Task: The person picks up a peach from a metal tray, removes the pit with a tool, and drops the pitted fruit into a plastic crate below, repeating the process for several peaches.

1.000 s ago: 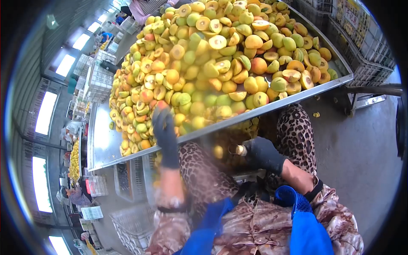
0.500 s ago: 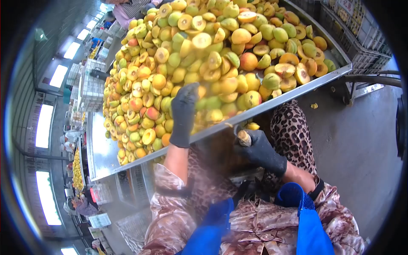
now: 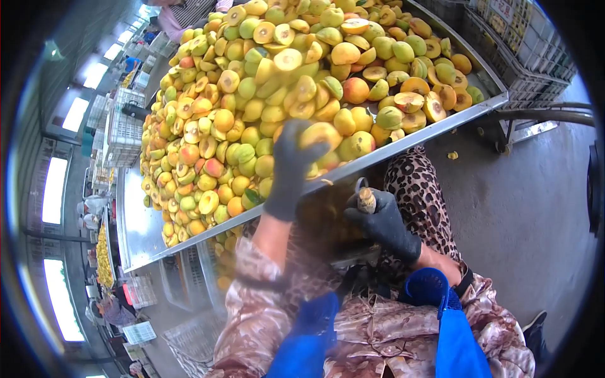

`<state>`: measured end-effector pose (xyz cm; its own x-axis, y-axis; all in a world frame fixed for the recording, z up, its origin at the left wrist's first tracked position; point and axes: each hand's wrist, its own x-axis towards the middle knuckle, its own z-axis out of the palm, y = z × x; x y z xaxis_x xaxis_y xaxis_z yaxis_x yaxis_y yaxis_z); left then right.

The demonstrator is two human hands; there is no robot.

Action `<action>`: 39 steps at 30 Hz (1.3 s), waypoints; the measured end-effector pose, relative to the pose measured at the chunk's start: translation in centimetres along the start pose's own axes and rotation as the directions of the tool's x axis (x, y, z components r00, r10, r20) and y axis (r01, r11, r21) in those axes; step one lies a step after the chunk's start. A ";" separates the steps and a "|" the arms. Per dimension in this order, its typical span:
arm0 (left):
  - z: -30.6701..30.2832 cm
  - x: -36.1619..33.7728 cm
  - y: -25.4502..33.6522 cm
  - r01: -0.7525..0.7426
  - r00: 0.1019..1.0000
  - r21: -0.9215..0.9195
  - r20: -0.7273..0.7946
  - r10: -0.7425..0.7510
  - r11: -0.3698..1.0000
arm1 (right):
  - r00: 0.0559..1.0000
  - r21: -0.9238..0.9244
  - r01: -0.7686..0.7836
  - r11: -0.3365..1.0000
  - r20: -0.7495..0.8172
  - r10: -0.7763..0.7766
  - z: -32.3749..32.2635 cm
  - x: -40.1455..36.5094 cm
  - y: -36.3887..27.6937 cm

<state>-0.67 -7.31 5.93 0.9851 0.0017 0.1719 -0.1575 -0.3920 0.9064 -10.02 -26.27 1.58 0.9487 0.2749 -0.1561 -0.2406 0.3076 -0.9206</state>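
My left hand (image 3: 291,169), in a dark glove, is closed around a yellow peach (image 3: 320,134) at the near edge of a big heap of whole and halved peaches (image 3: 271,94). The heap lies on a long metal table (image 3: 142,227). Below the table's edge, my right hand (image 3: 380,222), also in a dark glove, grips a small pitting tool with a wooden handle (image 3: 366,200) and a metal loop pointing up. My lap, in leopard-print trousers, is under both hands.
Plastic crates (image 3: 535,60) stand at the far right behind the table. A wire basket (image 3: 189,340) sits on the floor at lower left. Another peach table with seated people (image 3: 101,252) runs along the far left. A peach scrap (image 3: 452,155) lies on the concrete floor.
My left hand rose from below the table edge onto the heap and closed on a peach. My right hand with the tool moved up slightly toward the table edge.
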 end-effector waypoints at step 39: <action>4.2 -14.7 9.0 0.225 0.953 -0.544 -0.049 -0.298 0.808 | 0.900 -0.167 0.149 0.975 0.432 -0.064 1.3 -3.6 2.2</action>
<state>-16.28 -14.74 9.94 0.9826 0.1635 -0.0878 0.0571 0.1837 0.9813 -14.18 -25.44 0.58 0.7802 0.6213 0.0729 -0.0587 0.1887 -0.9803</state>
